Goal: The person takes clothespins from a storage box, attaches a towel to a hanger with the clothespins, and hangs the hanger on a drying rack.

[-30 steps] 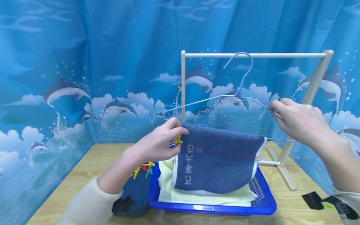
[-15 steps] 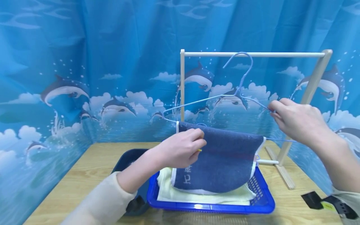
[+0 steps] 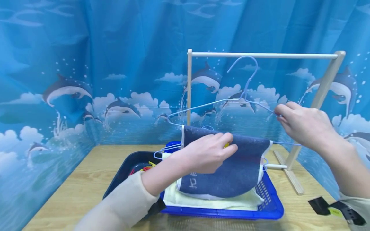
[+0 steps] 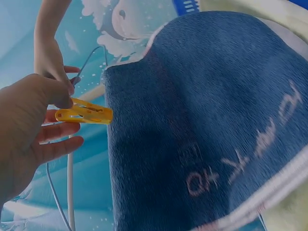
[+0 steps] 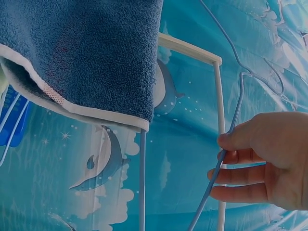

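A dark blue towel (image 3: 208, 179) with white edging hangs folded over the bottom bar of a light blue wire hanger (image 3: 208, 103). My right hand (image 3: 307, 125) pinches the hanger's right shoulder, thumb and fingers around the wire in the right wrist view. My left hand (image 3: 206, 152) is in front of the towel near its top fold. It pinches a yellow clothespin (image 4: 86, 113), whose tip is at the folded edge in the left wrist view. Whether the clothespin bites the cloth cannot be made out.
Below the towel stands a blue basket (image 3: 270, 208) with pale yellow cloth (image 3: 245, 204) in it. A dark tray (image 3: 118, 178) with several coloured clothespins (image 3: 147, 167) is at its left. Behind rises a wooden rack (image 3: 326, 80) with a white rail (image 3: 289, 55).
My left hand has moved right from the towel's left top corner to the middle of its top fold, carrying the yellow clothespin. My right hand has kept its hold on the hanger.
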The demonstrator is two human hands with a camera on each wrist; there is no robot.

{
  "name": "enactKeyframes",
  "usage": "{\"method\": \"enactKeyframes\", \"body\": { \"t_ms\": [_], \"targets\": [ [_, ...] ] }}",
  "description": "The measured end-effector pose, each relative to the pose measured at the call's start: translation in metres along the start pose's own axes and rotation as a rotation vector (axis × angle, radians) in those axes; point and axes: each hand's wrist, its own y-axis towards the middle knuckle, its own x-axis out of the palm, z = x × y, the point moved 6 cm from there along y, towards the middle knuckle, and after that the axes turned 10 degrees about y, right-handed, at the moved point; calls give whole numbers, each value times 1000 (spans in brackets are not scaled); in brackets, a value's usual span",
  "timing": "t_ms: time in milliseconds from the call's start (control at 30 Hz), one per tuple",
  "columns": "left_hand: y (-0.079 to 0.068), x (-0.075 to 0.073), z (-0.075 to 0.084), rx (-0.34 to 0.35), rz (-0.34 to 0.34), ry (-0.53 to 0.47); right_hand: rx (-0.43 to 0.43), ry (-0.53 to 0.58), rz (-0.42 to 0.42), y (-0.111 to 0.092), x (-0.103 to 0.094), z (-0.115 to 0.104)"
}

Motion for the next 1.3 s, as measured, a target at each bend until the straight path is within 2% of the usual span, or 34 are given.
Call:
{"method": "enactKeyframes", "body": {
  "t_ms": [267,400,500,600,700,900,1067,1167,1300],
  "targets": [
    [24,-4,3,-20,8,36,-14,1,29,-1,-1,-2],
    [36,-6,5,-24,66,45,-20,3,46,-1,0,-2],
    [43,-7,6,-43,131,2,-15,0,48,-2,0,-2],
    [48,-6,6,-85,183,-61,-12,-3,48,-2,0,-2],
    [53,-4,4,-125,204,-100,-15,2,51,-2,0,-2],
    [63,0,4,-142,204,-119,-23,14,57,-2,1,-3],
    [67,-1,4,-175,254,-155,-28,13,67,-2,0,-4],
    [68,-1,3,-199,291,-158,-28,11,69,-1,0,-4],
    [70,1,3,-207,304,-114,-14,14,58,-2,0,-4]
  ]
}}
